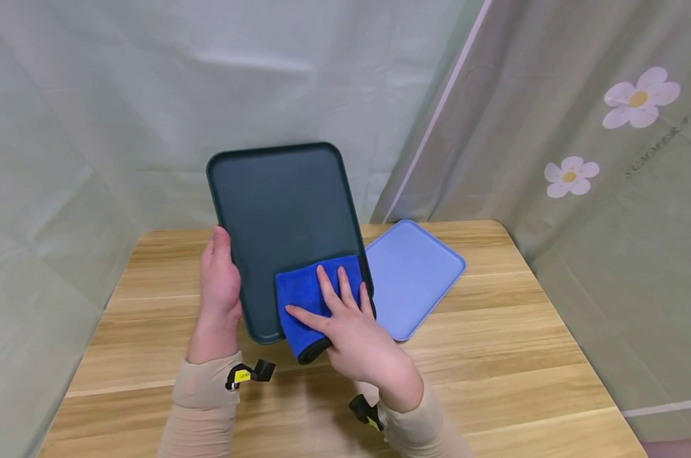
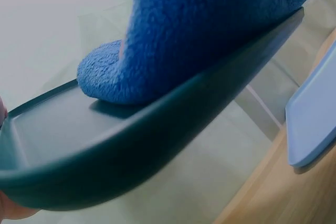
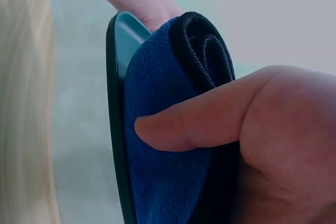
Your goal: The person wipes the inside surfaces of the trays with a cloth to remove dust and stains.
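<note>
We're prob. mid-wipe: L hand (image 1: 219, 282) grips dark tray (image 1: 282, 210) at left edge (grip behind unclear), table (image 1: 511, 356) below tray, R hand (image 1: 354, 336), spread, presses cloth (image 1: 301, 291) at tray's lower-right; next likely calls for sliding it up.

The dark tray (image 1: 282, 210), raised off the tabletop (image 1: 523, 356), blocks the middle; the left hand (image 1: 219, 280) bars its left edge, the right hand (image 1: 354, 334) and cloth (image 1: 300, 296) its lower right corner; its upper face is free to reach; the blue tray (image 1: 417, 280) obstructs the right rear; bare wood leaves passage along both sides; curtains (image 1: 322, 76) close off the back.
</note>
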`<move>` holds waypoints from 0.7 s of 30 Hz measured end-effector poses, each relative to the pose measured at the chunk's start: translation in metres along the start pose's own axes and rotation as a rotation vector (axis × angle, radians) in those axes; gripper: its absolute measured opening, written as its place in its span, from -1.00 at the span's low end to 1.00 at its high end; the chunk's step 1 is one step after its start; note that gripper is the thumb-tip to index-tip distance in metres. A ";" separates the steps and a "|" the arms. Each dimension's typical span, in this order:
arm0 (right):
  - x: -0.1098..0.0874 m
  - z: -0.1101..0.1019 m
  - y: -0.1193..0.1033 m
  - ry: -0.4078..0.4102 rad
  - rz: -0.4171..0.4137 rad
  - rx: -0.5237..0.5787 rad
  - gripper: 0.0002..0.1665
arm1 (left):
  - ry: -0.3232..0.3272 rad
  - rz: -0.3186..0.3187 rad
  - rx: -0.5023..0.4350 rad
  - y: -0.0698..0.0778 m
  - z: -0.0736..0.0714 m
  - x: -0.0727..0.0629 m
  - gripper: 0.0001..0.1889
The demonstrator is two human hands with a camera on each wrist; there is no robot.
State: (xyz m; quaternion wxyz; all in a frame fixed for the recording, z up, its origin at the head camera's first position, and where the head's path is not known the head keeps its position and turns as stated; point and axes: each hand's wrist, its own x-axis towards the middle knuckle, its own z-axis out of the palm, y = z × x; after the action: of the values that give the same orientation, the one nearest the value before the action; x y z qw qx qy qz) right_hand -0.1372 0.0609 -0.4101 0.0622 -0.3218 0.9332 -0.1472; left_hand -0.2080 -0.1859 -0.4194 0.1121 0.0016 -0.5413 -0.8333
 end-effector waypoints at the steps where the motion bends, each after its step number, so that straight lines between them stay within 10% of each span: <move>1: 0.000 0.001 -0.001 -0.002 -0.001 -0.001 0.28 | 0.005 0.002 0.001 0.000 0.000 0.000 -0.33; 21: 0.004 0.013 -0.023 -0.040 -0.107 -0.051 0.29 | 0.039 0.015 0.044 -0.001 0.006 -0.001 -0.34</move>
State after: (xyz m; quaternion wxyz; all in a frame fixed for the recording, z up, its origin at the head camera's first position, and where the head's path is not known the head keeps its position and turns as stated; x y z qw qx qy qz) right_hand -0.1247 0.0381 -0.4152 0.0646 -0.3758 0.9166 -0.1199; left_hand -0.2078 -0.1800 -0.4182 0.1288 0.0162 -0.5573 -0.8201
